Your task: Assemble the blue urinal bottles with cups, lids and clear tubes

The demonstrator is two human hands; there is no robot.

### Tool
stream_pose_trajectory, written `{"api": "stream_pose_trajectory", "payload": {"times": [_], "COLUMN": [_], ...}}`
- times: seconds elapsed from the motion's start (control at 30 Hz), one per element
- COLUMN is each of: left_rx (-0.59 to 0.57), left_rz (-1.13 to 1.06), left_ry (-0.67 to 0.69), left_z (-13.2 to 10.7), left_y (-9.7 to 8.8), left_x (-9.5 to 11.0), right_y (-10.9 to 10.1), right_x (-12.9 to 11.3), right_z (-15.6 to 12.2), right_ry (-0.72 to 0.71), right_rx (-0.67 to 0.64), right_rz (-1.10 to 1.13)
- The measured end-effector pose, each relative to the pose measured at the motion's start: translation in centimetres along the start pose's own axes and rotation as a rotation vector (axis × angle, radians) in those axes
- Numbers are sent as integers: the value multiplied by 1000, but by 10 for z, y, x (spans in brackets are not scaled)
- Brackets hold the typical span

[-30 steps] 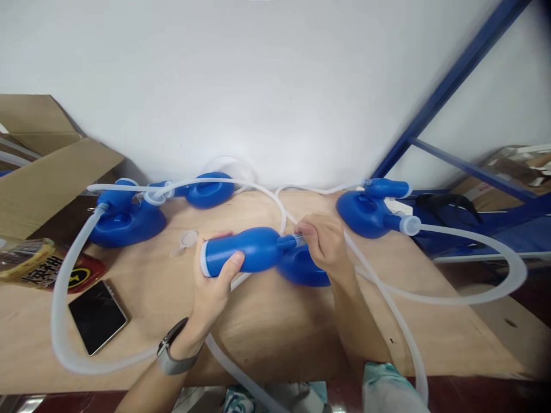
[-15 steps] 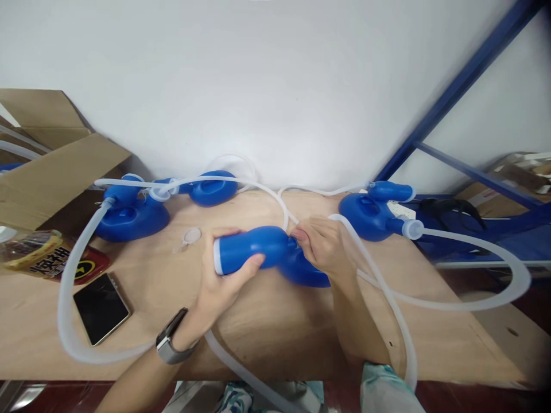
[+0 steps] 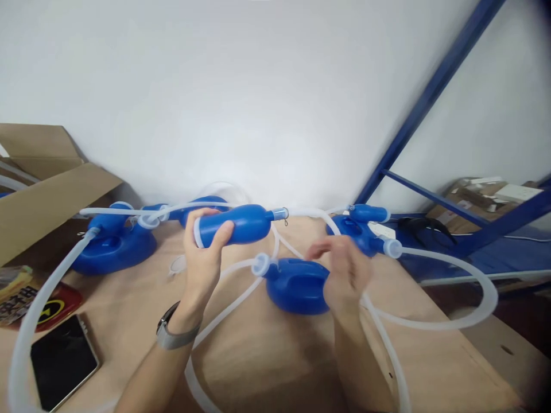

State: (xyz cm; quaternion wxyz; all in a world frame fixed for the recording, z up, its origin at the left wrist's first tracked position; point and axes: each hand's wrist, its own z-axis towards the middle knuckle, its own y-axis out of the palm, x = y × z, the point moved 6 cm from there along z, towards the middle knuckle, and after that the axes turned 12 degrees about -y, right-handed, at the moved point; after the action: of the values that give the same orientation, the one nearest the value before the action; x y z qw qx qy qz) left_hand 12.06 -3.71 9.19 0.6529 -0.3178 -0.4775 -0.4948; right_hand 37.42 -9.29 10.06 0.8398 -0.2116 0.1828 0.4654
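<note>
My left hand [image 3: 205,246] is wrapped round a blue bottle-shaped plastic funnel [image 3: 247,223] with a white rim, raised above the table. A translucent tube [image 3: 312,213] is fitted on the funnel's narrow neck, where a small wire clip [image 3: 285,215] sits. My right hand [image 3: 344,269] is off the funnel, blurred, its fingers partly curled; I cannot see anything held in it. Just left of it a blue jug-like plastic bottle [image 3: 297,287] lies on the table, with a white cap [image 3: 260,264] joined to a tube.
More blue bottles with tubes stand at left [image 3: 114,246] and right [image 3: 357,232]. A phone [image 3: 64,361], a drink bottle [image 3: 55,307], an open cardboard box [image 3: 55,201] and a loose white ring-like piece [image 3: 177,264] are at left. A blue metal frame [image 3: 422,109] rises at right.
My left hand has lifted the funnel up, away from the blue bottle. The right hand has let go of the funnel's neck and moved right and down. The view has shifted.
</note>
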Motion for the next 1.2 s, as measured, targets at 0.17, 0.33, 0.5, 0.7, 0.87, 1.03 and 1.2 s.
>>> {"api": "stream_pose_trajectory", "payload": {"times": [0.17, 0.33, 0.5, 0.7, 0.87, 1.03, 1.2], "left_rx": [-101, -101, -161, -172, -179, -207, -197], "left_rz": [-51, -33, -45, 9, 75, 78, 105], "left_ry": [21, 41, -4, 3, 99, 241, 175], "left_z": [7, 11, 15, 9, 6, 5, 9], "left_y": [20, 21, 22, 26, 25, 25, 24], "left_x": [-12, -14, -17, -12, -3, 3, -2], "right_y": [39, 48, 41, 37, 33, 33, 36], "right_x": [40, 64, 63, 60, 52, 49, 49], "right_z": [-3, -3, 0, 0, 2, 4, 4], "right_ry": [285, 314, 262, 199, 181, 183, 224], "right_rx": [-62, -129, -161, -41, -84, -106, -136], "right_rz": [353, 518, 457, 300, 210, 208, 248]}}
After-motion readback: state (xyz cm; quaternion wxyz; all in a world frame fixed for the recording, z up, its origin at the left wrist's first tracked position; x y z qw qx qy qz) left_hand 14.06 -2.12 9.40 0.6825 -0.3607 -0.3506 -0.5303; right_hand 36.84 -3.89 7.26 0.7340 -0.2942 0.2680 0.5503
